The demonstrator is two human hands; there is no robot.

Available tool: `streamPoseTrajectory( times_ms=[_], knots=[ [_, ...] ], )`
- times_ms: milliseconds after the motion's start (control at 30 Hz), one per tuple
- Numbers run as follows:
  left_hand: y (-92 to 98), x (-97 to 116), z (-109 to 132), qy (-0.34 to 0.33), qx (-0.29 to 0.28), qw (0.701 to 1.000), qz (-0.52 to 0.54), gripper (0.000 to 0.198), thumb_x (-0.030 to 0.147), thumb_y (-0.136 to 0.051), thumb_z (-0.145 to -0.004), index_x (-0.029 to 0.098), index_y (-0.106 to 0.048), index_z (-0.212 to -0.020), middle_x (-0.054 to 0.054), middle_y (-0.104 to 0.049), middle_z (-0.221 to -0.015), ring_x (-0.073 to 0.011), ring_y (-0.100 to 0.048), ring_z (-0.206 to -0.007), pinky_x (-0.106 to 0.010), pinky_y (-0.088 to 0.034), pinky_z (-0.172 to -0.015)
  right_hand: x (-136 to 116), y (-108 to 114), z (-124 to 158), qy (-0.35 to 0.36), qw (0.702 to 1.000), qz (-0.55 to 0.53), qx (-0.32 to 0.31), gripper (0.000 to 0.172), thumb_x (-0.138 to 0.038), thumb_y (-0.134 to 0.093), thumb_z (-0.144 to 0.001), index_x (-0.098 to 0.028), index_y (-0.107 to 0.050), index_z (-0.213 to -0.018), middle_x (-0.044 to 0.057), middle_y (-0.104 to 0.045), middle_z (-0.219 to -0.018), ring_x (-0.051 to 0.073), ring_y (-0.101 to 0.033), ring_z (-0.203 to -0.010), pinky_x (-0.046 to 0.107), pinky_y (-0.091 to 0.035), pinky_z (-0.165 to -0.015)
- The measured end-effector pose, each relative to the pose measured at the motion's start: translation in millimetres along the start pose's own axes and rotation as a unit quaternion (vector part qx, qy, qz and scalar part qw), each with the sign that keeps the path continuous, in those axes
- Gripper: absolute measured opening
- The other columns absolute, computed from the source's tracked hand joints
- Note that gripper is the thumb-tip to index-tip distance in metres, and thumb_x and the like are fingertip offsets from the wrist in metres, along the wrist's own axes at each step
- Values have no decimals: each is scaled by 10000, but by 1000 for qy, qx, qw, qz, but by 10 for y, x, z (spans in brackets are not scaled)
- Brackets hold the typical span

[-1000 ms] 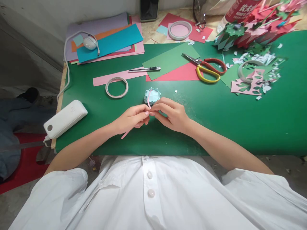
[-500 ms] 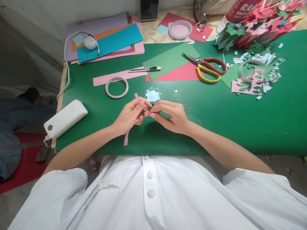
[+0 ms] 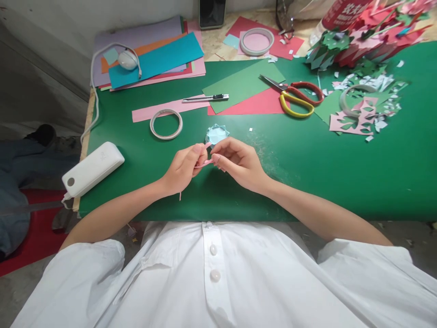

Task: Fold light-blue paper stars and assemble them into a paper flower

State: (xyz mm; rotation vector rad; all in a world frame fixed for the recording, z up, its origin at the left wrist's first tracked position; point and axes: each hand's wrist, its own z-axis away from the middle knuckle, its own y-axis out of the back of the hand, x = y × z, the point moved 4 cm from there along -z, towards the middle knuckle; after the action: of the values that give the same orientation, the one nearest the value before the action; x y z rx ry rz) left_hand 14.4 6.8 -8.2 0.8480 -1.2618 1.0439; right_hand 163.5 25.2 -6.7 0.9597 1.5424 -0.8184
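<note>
Narrow pink paper strips point(image 3: 205, 163) pass between my two hands, low over the green mat. My left hand point(image 3: 184, 166) is closed around them, with one end poking up by the thumb and another hanging below the palm. The thumb and fingers of my right hand point(image 3: 241, 163) come together at the right end of the pink paper. Just beyond my fingertips lies a light blue folded paper piece point(image 3: 217, 134) with a pointed rim. How the strips are joined inside my left hand is hidden.
Scissors point(image 3: 296, 104), a cutter point(image 3: 205, 98) and a tape roll point(image 3: 151, 127) lie beyond my hands. A white power bank point(image 3: 93, 169) is at left. Paper scraps point(image 3: 385, 98) and paper flowers point(image 3: 372, 41) are at right. Another person's leg point(image 3: 17, 191) shows at far left.
My left hand has curled more tightly, and the pink end by its thumb has shifted right. The lower end hangs shorter and looks thinner. My right hand's fingers have lifted and spread slightly.
</note>
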Motion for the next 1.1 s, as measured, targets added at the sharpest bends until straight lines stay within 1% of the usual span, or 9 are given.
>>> streamPoseTrajectory(
  times_ms=[133,233,300,433,567,667,867,1000,1100],
  knots=[
    [2,26,-1,-33,-1,999,-37,466,582,-461,-959,196,-426,-699,28,-377,-631,-86,-329,-515,-258,-275,-483,-7,21,3,20,1000,1,14,214,-389,-688,-889,-191,-609,-865,-6,-614,-765,94,-576,-660,223,-489,-585],
    [16,76,-19,-71,12,994,-86,456,555,-461,-969,187,-477,-700,-1,-449,-722,-110,-436,-638,-263,-390,-605,-24,59,5,49,998,34,38,168,-342,-684,-887,-198,-602,-855,-12,-602,-748,96,-569,-652,227,-487,-579],
    [14,110,-28,-90,4,991,-97,444,538,-466,-971,182,-528,-715,-19,-485,-788,-121,-479,-705,-269,-432,-679,-37,75,5,70,995,55,44,129,-302,-656,-900,-197,-599,-850,-8,-607,-753,97,-574,-651,231,-489,-583],
    [-4,134,-25,-95,-36,990,-96,419,455,-470,-987,171,-553,-691,-31,-526,-830,-129,-522,-760,-275,-458,-745,-78,78,15,127,984,116,44,64,-193,-618,-900,-193,-595,-840,-10,-617,-723,92,-568,-622,227,-478,-576],
    [-7,123,-17,-91,-57,987,-117,378,340,-517,-971,160,-569,-643,-31,-562,-823,-129,-558,-799,-267,-468,-783,-127,63,34,193,964,180,42,103,-97,-589,-879,-187,-599,-831,-20,-626,-708,69,-535,-581,198,-431,-531],
    [-10,111,-18,-78,-63,989,-107,381,337,-553,-948,154,-572,-614,-27,-592,-790,-120,-587,-758,-257,-484,-748,-137,59,35,203,963,174,36,105,-86,-592,-875,-184,-599,-840,-20,-629,-702,69,-551,-585,189,-430,-525],
    [-54,59,-8,44,-89,994,-51,383,462,-606,-904,147,-606,-685,8,-598,-563,-100,-583,-512,-223,-495,-543,-133,50,35,193,969,155,22,104,-89,-600,-877,-185,-586,-839,-35,-606,-661,59,-529,-553,175,-407,-491],
    [-46,51,-3,64,-79,994,-38,363,425,-602,-905,139,-607,-683,10,-590,-509,-97,-570,-448,-203,-480,-456,-124,55,34,171,974,144,16,75,-137,-602,-895,-181,-592,-836,-29,-592,-659,67,-515,-558,190,-419,-507],
    [-28,26,-1,72,-72,994,-35,319,355,-572,-919,141,-605,-684,12,-589,-503,-92,-559,-428,-199,-478,-437,-122,53,32,156,979,129,3,74,-168,-594,-914,-179,-594,-841,-20,-611,-679,72,-537,-571,195,-431,-516]
  ],
)
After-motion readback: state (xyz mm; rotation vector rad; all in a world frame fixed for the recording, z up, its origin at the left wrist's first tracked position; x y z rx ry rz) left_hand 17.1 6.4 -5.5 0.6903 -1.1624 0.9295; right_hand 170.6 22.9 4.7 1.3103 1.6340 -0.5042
